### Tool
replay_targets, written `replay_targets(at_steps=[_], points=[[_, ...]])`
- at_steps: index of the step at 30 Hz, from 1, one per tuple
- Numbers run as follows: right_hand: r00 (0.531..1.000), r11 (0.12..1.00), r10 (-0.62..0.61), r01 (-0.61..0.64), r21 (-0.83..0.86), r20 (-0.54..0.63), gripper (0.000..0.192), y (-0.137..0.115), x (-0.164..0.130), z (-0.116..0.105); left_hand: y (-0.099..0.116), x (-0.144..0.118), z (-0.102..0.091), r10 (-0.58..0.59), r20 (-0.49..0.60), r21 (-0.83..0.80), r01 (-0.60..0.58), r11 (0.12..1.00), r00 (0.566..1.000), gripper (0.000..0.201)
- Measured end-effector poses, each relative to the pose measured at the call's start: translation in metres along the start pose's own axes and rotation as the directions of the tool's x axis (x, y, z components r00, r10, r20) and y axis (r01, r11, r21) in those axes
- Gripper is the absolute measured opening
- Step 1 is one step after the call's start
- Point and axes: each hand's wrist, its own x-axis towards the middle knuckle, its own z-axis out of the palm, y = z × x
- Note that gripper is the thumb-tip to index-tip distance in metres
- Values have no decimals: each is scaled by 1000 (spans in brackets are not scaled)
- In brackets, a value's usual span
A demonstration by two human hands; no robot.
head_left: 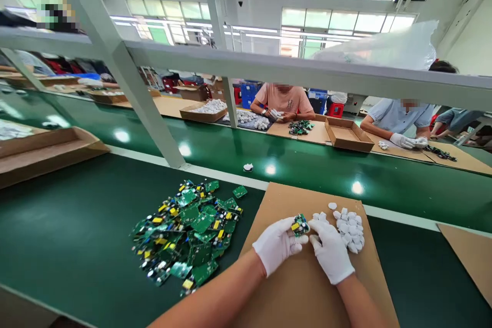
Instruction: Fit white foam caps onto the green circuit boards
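Observation:
My left hand (pixel 275 246), in a white glove, grips a small green circuit board (pixel 300 225) with a yellow component facing up. Close against the board's right edge is my gloved right hand (pixel 332 252), its fingers curled together; whether they pinch the board or a small piece is hidden. Both hands are above a cardboard sheet (pixel 284 297). Small white pieces (pixel 350 229) lie in a cluster just beyond my right hand, with a white disc (pixel 332 206) beside them. A heap of green circuit boards (pixel 192 230) with yellow components spreads to the left.
A shallow cardboard box (pixel 49 151) sits at the far left. Past a pale ledge runs a green conveyor belt (pixel 215 151) with one small white-topped part (pixel 248 167) on it. Two gloved co-workers sit opposite. A metal frame post (pixel 146 97) and crossbar (pixel 269 64) stand ahead.

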Motion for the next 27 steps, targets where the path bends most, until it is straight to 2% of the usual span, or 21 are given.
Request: replay_targets(at_steps=[2, 6, 11, 16, 18, 21, 25, 27], points=[[1000, 1000, 20, -20, -4, 5, 38, 1, 1, -1, -6, 4, -9, -46, -16, -51, 45, 998, 999, 21], [994, 992, 74, -82, -96, -79, 42, 0, 4, 1, -6, 8, -21, -83, 12, -126, 84, 988, 996, 19], [990, 978, 126, -136, -160, -69, 39, -5, 5, 1, -4, 8, -22, -97, 49, -116, 102, 988, 994, 18], [979, 954, 139, -173, -244, -151, 41, -2, 4, -5, -4, 8, -24, -108, 63, -91, 114, 989, 992, 20], [984, 943, 151, -173, -285, -98, 44, -1, 4, -5, -4, 9, -24, -111, 59, -84, 116, 990, 992, 22], [982, 943, 189, -183, -278, -4, 45, -4, 5, -4, -4, 9, -23, -110, 55, -74, 114, 991, 992, 21], [977, 947, 209, -209, -243, -26, 39, -8, 5, -7, -4, 8, -21, -99, 63, -62, 103, 993, 993, 19], [975, 962, 216, -223, -157, -59, 34, -9, 6, -8, -4, 7, -21, -94, 62, -65, 98, 993, 994, 19]])
